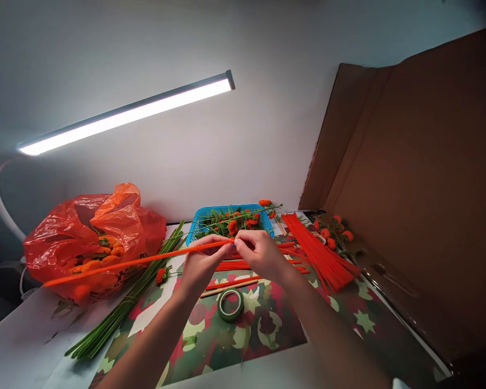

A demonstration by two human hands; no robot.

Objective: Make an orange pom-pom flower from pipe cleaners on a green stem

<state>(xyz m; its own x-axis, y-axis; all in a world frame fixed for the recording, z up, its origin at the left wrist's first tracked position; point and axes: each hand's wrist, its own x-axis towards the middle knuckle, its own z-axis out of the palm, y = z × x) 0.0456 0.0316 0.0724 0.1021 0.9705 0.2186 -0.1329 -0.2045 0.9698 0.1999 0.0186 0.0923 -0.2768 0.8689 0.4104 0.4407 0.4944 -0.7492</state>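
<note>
A long orange pipe cleaner [137, 261] stretches leftward from my fingertips, its far end in front of the red bag. My left hand [202, 262] is closed, pinching it close to its right end. Against those fingers, my right hand [263, 254] pinches the same end; the exact tip is hidden between the fingers. Beneath the hands lie several loose red-orange pipe cleaners [233, 265] and a thin wooden stick [230, 289]. A roll of green tape [230, 304] lies flat on the patterned mat [243, 340], nearer to me.
Behind my hands stands a blue basket [192, 232] of orange flowers. At left are a red plastic bag [65, 232] with orange pieces and a bundle of green stems [121, 308]. A red pipe cleaner bundle [319, 251] and a cardboard wall [421, 178] are right; a lamp [129, 113] hangs above.
</note>
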